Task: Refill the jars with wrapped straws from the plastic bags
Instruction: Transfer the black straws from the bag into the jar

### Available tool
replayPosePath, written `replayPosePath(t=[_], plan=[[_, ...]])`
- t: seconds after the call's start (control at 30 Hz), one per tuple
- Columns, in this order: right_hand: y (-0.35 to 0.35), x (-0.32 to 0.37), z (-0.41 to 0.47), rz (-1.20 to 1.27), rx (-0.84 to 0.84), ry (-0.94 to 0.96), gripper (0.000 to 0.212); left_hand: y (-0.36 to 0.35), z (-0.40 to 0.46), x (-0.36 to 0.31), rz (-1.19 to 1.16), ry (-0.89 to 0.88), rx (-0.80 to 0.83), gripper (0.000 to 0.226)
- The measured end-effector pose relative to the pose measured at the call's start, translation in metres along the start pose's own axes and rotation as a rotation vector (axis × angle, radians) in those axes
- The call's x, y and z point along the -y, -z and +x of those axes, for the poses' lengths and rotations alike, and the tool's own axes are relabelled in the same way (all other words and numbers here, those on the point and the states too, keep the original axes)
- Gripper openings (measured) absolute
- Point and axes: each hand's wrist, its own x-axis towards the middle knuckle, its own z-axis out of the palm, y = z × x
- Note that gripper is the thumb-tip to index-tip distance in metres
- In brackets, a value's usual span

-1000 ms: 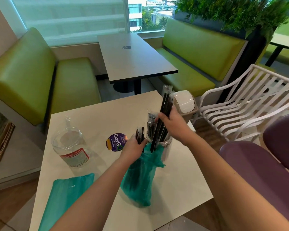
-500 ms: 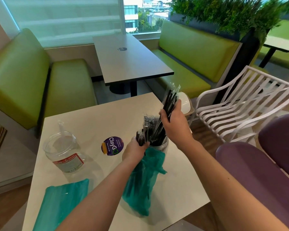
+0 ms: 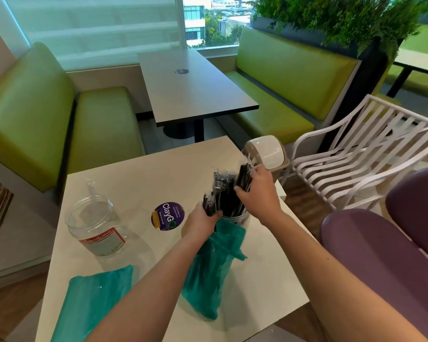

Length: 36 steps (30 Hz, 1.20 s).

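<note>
A clear jar (image 3: 237, 219) stands on the white table (image 3: 143, 183), mostly hidden behind my hands, with black wrapped straws (image 3: 223, 193) standing in it. My right hand (image 3: 257, 191) grips a bundle of those straws, its lower ends down in the jar. My left hand (image 3: 199, 222) holds the gathered top of a teal plastic bag (image 3: 210, 275), with a few straw ends poking above the fist. At the left stands a second clear jar (image 3: 97, 228) with a red and white label and one clear straw in it. Another teal bag (image 3: 92, 304) lies flat at the front left.
A round purple sticker (image 3: 168, 215) is on the table between the jars. A small beige bin with a white swing lid (image 3: 267, 151) stands just past the table's far right corner. A white slatted chair (image 3: 371, 154) and purple seats (image 3: 386, 243) are to the right.
My right hand has lowered its bundle of straws from above the jar down into it. My left hand has stayed on the bag's top. The camera has tilted slightly.
</note>
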Motion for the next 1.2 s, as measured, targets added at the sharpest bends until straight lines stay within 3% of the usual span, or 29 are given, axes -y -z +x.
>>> replayPosePath(t=[0.07, 0.27, 0.4, 0.47, 0.53, 0.67, 0.83, 0.93, 1.1, 1.2], plan=[[-0.009, -0.009, 0.000, -0.156, 0.012, -0.051, 0.048, 0.000, 0.000, 0.000, 0.002, 0.003, -0.001, 0.047], [-0.022, -0.016, -0.007, -0.225, 0.069, -0.118, 0.064, -0.001, 0.000, 0.000, -0.003, 0.014, 0.000, 0.046], [-0.018, -0.010, -0.006, 0.088, -0.145, 0.020, 0.085, -0.001, 0.001, 0.000, -0.021, 0.017, 0.000, 0.045], [-0.014, -0.006, -0.003, 0.223, -0.153, 0.117, 0.088, -0.002, 0.001, 0.000, -0.021, 0.014, -0.001, 0.046], [-0.013, -0.002, 0.000, 0.178, -0.105, 0.231, 0.080, -0.001, 0.001, 0.000, -0.014, 0.012, 0.000, 0.046], [-0.028, -0.012, -0.002, -0.183, 0.064, 0.382, 0.049, -0.002, 0.001, 0.000, -0.021, 0.006, -0.006, 0.046], [-0.044, -0.026, -0.017, -0.482, 0.160, 0.374, 0.067, -0.001, 0.000, -0.002, -0.041, -0.001, 0.012, 0.043], [-0.042, -0.022, -0.019, -0.456, 0.156, 0.342, 0.055, 0.002, 0.001, 0.000, -0.084, -0.027, 0.029, 0.041], [-0.028, 0.003, -0.036, -0.263, -0.147, 0.215, 0.031, 0.013, 0.000, 0.009, -0.260, -0.015, 0.039, 0.036], [-0.028, 0.018, -0.051, -0.159, -0.082, 0.185, 0.015, 0.021, -0.001, 0.017, -0.342, 0.023, 0.016, 0.032]])
